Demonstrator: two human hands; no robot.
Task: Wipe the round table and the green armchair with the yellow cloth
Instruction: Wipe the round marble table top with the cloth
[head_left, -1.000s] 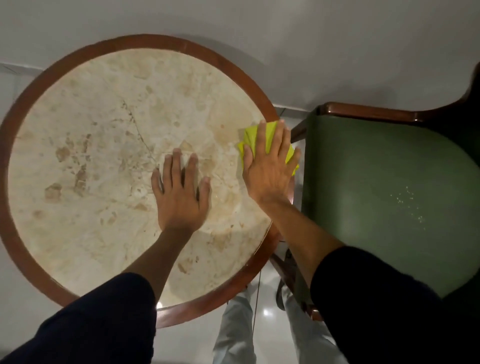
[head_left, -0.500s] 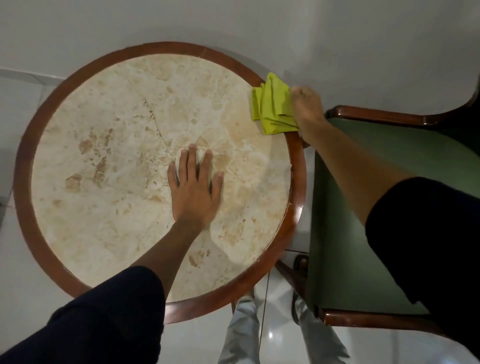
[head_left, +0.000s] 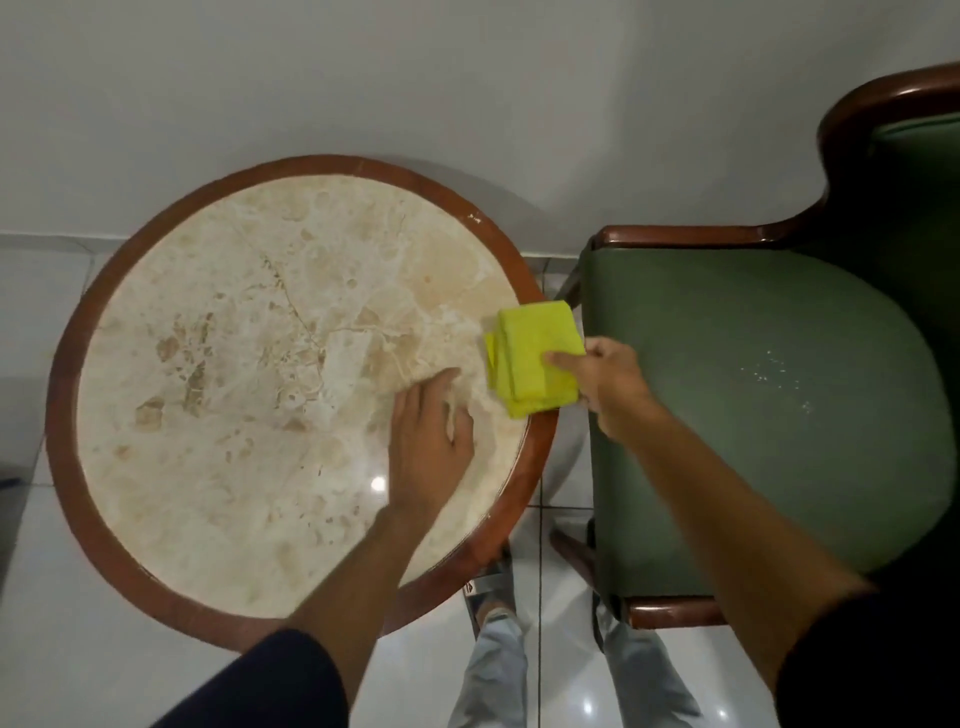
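Note:
The round table (head_left: 67, 467) has a beige marble top and a brown wooden rim. A folded yellow cloth (head_left: 524, 348) lies over the table's right edge, pinched at its right side by my right hand (head_left: 602, 384). My left hand (head_left: 431, 441) rests on the marble just left of the cloth, blurred, with fingers loosely apart and nothing in it. The green armchair (head_left: 753, 415) with a dark wooden frame stands right of the table; white crumbs (head_left: 779, 374) speckle its seat.
A white wall runs close behind the table and the chair. The floor is glossy white tile. My legs and feet (head_left: 493, 613) stand in the narrow gap between the table and the armchair's front.
My right hand brought the cloth from the table's far right rim down to the near right edge. My left hand slid right toward the cloth. The view pulled back, showing more of the chair.

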